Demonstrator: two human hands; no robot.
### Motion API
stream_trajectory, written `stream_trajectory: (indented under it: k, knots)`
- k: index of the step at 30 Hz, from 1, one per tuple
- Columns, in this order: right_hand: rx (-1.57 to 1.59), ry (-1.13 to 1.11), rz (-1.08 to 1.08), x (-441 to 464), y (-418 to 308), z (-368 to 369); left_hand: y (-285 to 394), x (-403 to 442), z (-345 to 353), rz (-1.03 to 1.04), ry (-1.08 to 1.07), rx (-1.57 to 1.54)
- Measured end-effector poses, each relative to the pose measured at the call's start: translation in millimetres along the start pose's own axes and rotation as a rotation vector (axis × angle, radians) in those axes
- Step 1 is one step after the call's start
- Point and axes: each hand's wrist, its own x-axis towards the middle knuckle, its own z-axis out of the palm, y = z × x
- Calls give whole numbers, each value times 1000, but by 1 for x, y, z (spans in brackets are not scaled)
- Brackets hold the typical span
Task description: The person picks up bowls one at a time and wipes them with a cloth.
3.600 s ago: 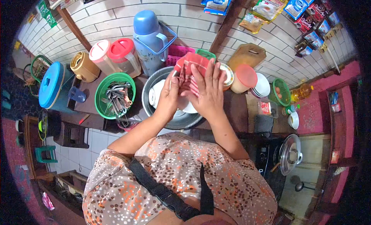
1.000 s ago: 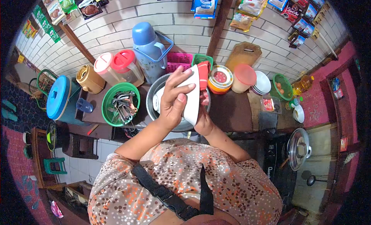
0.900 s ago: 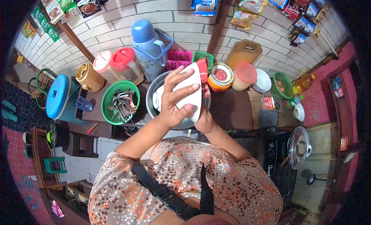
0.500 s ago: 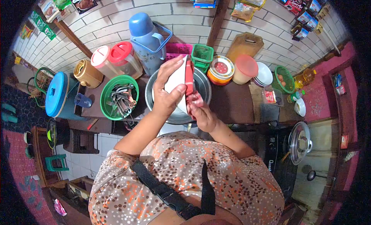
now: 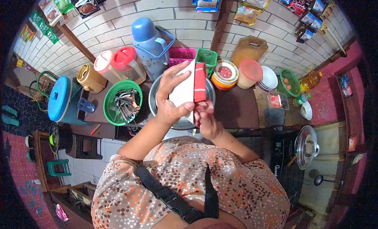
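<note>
My left hand [image 5: 168,105] grips a white flat piece that looks like a plate [image 5: 182,89], tilted nearly upright, its fingers along the white face and thumb near the lower edge. Against its right side lies a red cloth [image 5: 200,84] with pale stripes. My right hand [image 5: 208,124] is closed on the lower, bunched end of the cloth, slightly blurred. Both hands are above a grey metal basin [image 5: 152,96], whose inside is mostly hidden. To the left stands a green basin [image 5: 106,107] filled with spoons and forks [image 5: 126,105].
Behind are a blue thermos [image 5: 149,51], lidded pitchers [image 5: 128,63], a pink basket [image 5: 182,53] and a green basket [image 5: 206,57]. Stacked plates [image 5: 225,73], a container [image 5: 250,73], bowls [image 5: 269,77] and an egg basket [image 5: 289,81] stand right. A stove [image 5: 277,158] is lower right.
The white piece and cloth have turned, so a broader red striped face now shows on the right. My right hand has shifted slightly down with the cloth's lower end.
</note>
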Motion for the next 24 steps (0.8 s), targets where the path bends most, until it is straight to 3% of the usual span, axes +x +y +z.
stream_trajectory:
  k: [2,3,6,8,12,13,18,22,24]
  knots:
    - [181,-39,222,0,1,-2,1,-3,3,-80,15,-7]
    - [-91,174,-39,22,-25,10,0,-6,5,-122,33,-56]
    - [147,363,-178,40,-52,26,-4,-8,6,-135,34,-103]
    - [-609,316,-479,54,-52,15,-3,-9,6,-139,35,-140]
    - [-517,305,-569,61,-49,13,-3,-14,8,-193,19,-150]
    - [-461,197,-623,63,-45,10,-3,-16,11,-181,19,-199]
    - [-499,158,-489,57,-59,15,-10,-22,11,-189,55,-128]
    - [-447,190,-507,56,-51,20,-6,-13,12,-166,44,-141]
    - [-578,204,-598,58,-49,17,-4,-9,13,-194,49,-159]
